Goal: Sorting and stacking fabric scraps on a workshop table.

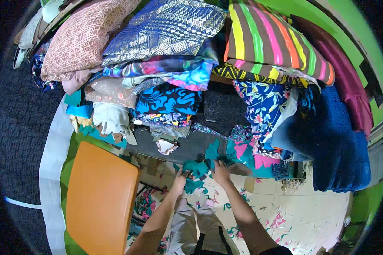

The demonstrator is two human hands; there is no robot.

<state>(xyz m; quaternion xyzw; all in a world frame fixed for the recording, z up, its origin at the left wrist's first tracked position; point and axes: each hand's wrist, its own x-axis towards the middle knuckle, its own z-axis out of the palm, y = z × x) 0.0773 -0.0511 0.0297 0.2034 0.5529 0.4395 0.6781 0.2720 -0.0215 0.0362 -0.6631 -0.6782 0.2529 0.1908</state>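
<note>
Both my arms reach to the front edge of a dark grey surface (153,140) heaped with cloth. My left hand (180,180) is closed on a jagged teal fabric scrap (195,168), which hangs over the edge. To its right, my right hand (220,172) has its fingers pressed onto teal cloth beside another pointed teal piece (212,151). My fingertips are partly hidden by the cloth. Farther right lie more teal pieces with pink scraps (267,161) on them. A small white and brown folded bundle (167,145) sits a little beyond my left hand.
Folded fabrics pile up behind, among them a striped cloth (270,36), a blue patterned one (166,29) and a floral one (264,102). Dark blue cloth (340,144) hangs at right. An orange chair (100,199) stands at left. Teal and pink snippets litter the pale floor (302,216).
</note>
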